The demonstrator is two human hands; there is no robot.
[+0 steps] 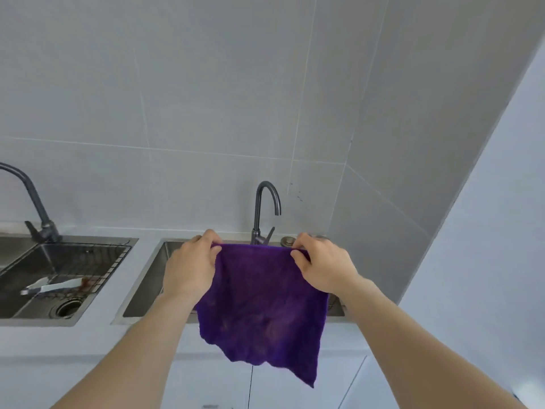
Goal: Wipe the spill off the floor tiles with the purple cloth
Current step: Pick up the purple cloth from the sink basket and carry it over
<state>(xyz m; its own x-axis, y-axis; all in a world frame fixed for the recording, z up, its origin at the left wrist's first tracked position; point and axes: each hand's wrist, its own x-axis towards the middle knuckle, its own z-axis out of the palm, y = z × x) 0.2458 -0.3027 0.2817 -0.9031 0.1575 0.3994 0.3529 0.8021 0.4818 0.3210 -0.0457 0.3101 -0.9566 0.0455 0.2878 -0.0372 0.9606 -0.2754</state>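
Note:
The purple cloth point(261, 305) hangs spread out in front of me, over the right-hand sink point(147, 284). My left hand point(188, 265) pinches its top left corner and my right hand point(323, 265) pinches its top right corner. The top edge is stretched straight between the two hands, and the lower part droops freely below the counter edge. Faint darker patches show on the cloth's lower half. No floor tiles and no spill are in view.
A dark curved tap point(265, 211) stands behind the right sink. A second sink point(59, 278) on the left holds a wire rack, a white utensil and a drain, with another tap point(35, 208) behind it. White cupboard doors point(295, 385) are below. Grey wall tiles rise behind.

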